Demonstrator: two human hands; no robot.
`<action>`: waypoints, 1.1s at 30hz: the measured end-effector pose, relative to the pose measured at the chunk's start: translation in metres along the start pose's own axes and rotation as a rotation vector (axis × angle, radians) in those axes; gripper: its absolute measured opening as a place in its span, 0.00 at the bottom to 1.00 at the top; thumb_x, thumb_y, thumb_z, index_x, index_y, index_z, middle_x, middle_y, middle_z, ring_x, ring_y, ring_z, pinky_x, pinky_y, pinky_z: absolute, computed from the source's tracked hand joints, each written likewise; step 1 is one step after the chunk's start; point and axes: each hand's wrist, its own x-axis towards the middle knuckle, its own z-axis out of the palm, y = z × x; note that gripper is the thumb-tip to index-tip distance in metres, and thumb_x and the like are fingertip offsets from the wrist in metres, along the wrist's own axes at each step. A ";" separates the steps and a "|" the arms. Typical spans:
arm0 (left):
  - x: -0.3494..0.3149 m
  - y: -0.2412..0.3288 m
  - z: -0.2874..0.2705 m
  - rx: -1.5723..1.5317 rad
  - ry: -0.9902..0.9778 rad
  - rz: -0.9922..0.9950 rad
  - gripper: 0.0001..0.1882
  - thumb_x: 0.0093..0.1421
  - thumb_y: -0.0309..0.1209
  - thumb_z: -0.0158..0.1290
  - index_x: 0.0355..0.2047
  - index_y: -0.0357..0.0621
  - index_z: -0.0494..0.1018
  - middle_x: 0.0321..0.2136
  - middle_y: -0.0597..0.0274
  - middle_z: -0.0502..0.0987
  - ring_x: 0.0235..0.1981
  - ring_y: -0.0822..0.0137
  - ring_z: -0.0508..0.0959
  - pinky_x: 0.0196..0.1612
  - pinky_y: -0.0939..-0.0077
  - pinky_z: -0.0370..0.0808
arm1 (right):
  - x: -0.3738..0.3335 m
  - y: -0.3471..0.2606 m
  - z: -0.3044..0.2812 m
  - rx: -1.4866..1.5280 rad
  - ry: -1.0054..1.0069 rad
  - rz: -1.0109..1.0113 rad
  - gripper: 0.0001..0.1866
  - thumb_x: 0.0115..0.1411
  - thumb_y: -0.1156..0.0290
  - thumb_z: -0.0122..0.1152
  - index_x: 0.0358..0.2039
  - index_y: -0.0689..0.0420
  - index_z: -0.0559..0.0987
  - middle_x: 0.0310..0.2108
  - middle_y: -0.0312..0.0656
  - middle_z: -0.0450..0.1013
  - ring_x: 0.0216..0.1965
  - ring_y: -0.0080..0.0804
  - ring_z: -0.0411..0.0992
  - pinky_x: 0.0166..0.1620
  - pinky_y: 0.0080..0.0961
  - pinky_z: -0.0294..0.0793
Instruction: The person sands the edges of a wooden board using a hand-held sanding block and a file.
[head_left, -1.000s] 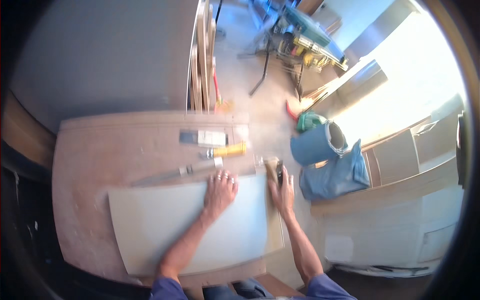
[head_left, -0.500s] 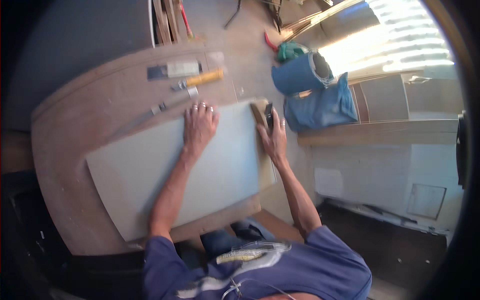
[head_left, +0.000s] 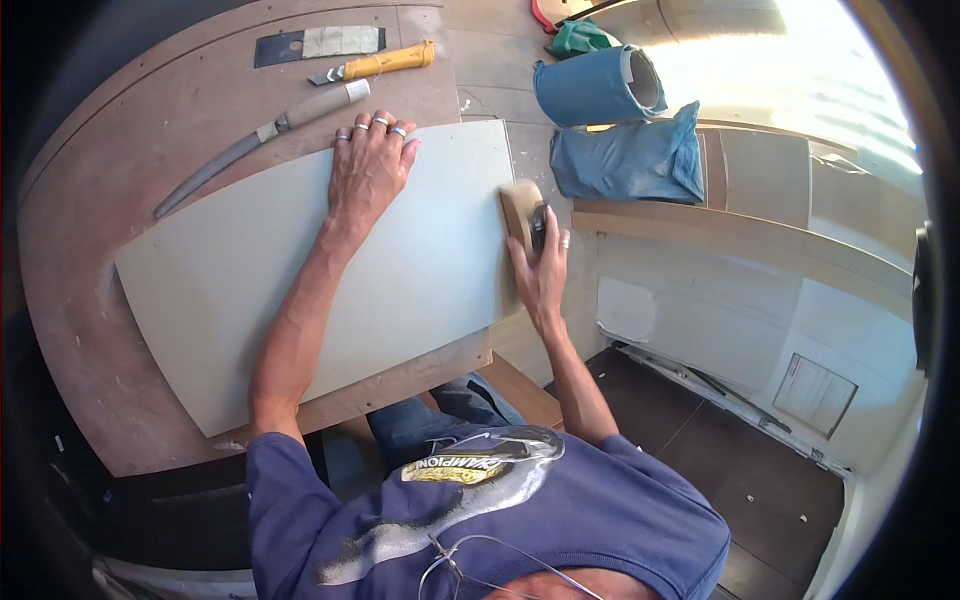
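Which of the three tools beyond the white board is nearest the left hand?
The long grey tool with the pale handle: it lies just beyond the left hand; the yellow-handled tool and flat tool lie farther.

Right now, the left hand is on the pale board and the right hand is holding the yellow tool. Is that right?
Not quite: the head view shows the right hand holding a tan block. The yellow tool lies on the table. The left hand is on the pale board, as you said.
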 end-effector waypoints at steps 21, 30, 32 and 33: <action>0.000 -0.002 0.011 0.033 0.006 0.006 0.18 0.73 0.46 0.52 0.53 0.52 0.80 0.49 0.64 0.78 0.55 0.58 0.76 0.56 0.54 0.72 | 0.000 -0.005 0.003 0.079 -0.012 0.013 0.41 0.64 0.59 0.69 0.72 0.61 0.63 0.59 0.64 0.69 0.58 0.60 0.71 0.61 0.50 0.71; -0.002 -0.008 0.017 0.031 0.012 0.009 0.18 0.73 0.47 0.52 0.53 0.53 0.80 0.49 0.66 0.78 0.56 0.59 0.75 0.57 0.53 0.72 | 0.117 -0.033 0.023 0.055 0.031 -0.098 0.42 0.64 0.56 0.69 0.71 0.62 0.63 0.55 0.64 0.70 0.53 0.61 0.72 0.56 0.48 0.73; -0.002 -0.008 0.015 0.051 0.019 0.014 0.18 0.73 0.47 0.52 0.53 0.53 0.80 0.49 0.66 0.78 0.57 0.60 0.75 0.57 0.54 0.71 | 0.068 -0.008 0.013 0.071 0.006 -0.066 0.43 0.64 0.58 0.70 0.72 0.62 0.61 0.54 0.64 0.70 0.55 0.59 0.71 0.57 0.49 0.73; -0.004 -0.003 0.016 0.067 0.027 0.023 0.18 0.73 0.47 0.52 0.53 0.53 0.80 0.49 0.66 0.78 0.57 0.60 0.75 0.57 0.54 0.71 | 0.050 -0.004 0.006 0.057 -0.017 -0.015 0.44 0.64 0.57 0.70 0.73 0.61 0.60 0.55 0.63 0.70 0.57 0.58 0.70 0.58 0.49 0.73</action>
